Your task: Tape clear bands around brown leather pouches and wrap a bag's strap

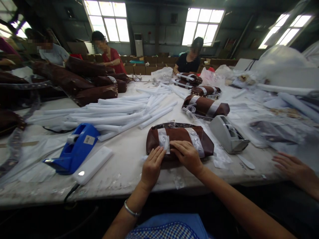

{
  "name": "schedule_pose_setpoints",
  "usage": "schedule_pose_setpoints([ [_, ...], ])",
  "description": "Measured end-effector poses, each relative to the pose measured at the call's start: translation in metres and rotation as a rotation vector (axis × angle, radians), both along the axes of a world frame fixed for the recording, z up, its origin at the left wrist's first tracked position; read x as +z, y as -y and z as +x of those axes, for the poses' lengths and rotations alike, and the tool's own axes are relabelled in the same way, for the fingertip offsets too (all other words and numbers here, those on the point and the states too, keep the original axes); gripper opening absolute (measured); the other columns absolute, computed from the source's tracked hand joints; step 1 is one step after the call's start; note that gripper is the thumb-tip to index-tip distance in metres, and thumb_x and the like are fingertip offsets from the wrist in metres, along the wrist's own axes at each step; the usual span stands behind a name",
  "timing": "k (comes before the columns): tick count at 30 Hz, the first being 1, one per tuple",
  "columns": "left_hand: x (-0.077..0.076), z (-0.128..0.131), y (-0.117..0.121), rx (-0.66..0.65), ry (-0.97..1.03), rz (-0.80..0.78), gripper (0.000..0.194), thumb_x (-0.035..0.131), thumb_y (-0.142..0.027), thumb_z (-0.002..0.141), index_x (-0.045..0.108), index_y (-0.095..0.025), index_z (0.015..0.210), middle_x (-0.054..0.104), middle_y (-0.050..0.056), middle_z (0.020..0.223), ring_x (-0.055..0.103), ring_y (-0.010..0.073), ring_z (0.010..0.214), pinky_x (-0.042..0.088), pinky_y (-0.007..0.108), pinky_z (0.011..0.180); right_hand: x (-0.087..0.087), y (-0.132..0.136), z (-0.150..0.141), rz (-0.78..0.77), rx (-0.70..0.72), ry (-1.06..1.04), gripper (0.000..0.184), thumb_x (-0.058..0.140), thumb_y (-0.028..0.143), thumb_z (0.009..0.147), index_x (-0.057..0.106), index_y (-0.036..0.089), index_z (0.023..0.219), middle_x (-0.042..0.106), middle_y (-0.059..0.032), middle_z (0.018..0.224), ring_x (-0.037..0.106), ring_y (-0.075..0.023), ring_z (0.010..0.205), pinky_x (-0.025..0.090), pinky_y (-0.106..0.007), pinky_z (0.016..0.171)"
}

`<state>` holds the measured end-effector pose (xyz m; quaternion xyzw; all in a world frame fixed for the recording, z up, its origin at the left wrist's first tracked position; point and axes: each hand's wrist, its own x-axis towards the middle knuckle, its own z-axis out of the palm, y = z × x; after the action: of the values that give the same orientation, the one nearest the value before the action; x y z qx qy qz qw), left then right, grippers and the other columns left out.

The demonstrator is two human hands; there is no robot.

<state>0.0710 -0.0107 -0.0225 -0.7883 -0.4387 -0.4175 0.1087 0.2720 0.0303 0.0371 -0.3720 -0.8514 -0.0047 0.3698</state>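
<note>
A brown bag (179,136) with two clear wrapping strips lies on the white table (124,166) right in front of me. My left hand (152,166) rests flat on its near left edge, fingers stretched toward the left strip (163,139). My right hand (186,156) lies on the bag's near middle, fingers bent and pressing down on the wrap. Neither hand lifts anything.
A blue tape dispenser (74,147) and a white bar (92,165) sit at left, a grey dispenser (228,132) at right. White paper rolls (119,113) and wrapped brown bags (205,106) lie beyond. Another person's hand (291,167) rests at right; several workers sit at the far end.
</note>
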Motion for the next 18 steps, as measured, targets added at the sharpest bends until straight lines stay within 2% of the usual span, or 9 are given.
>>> schedule_pose_setpoints([
  [4,0.001,0.000,0.001,0.001,-0.024,0.015,0.054,0.043,0.003,0.090,0.052,-0.016,0.140,0.063,0.010,0.136,0.053,0.0240,0.134,0.049,0.048,0.110,0.002,-0.005,-0.004,-0.014,-0.011,0.195,0.031,0.059,0.030,0.097,0.065,0.025,0.127,0.064,-0.0067,0.134,0.049,-0.0307,0.134,0.035,-0.055,0.115],
  [7,0.002,0.001,0.001,0.010,-0.028,0.032,0.054,0.043,0.002,0.091,0.052,-0.017,0.140,0.063,0.009,0.137,0.050,0.0244,0.136,0.049,0.047,0.111,0.001,-0.009,-0.007,-0.040,0.013,0.254,0.035,0.060,0.033,0.097,0.063,0.026,0.131,0.057,-0.0072,0.142,0.041,-0.0324,0.141,0.032,-0.058,0.116],
  [10,0.000,0.001,0.001,0.016,-0.049,0.049,0.051,0.047,-0.001,0.092,0.053,-0.017,0.140,0.063,0.009,0.136,0.048,0.0256,0.137,0.048,0.048,0.111,0.001,-0.012,-0.005,-0.057,0.036,0.198,0.032,0.058,0.032,0.098,0.065,0.026,0.128,0.059,-0.0073,0.141,0.043,-0.0310,0.139,0.034,-0.057,0.115],
  [14,-0.002,0.001,0.001,0.010,-0.072,0.047,0.046,0.050,-0.005,0.094,0.054,-0.017,0.138,0.064,0.009,0.134,0.053,0.0251,0.133,0.047,0.048,0.112,0.002,-0.007,0.001,-0.038,0.057,0.054,0.032,0.053,0.025,0.100,0.062,0.024,0.131,0.064,-0.0076,0.134,0.050,-0.0248,0.134,0.036,-0.051,0.116],
  [18,0.001,0.000,0.003,0.000,-0.064,0.033,0.049,0.047,-0.005,0.094,0.049,-0.017,0.142,0.065,0.010,0.134,0.057,0.0227,0.129,0.047,0.046,0.111,-0.006,0.012,0.006,-0.014,0.181,0.157,0.042,0.056,0.025,0.099,0.053,0.024,0.140,0.065,-0.0084,0.133,0.053,-0.0252,0.132,0.036,-0.053,0.117],
])
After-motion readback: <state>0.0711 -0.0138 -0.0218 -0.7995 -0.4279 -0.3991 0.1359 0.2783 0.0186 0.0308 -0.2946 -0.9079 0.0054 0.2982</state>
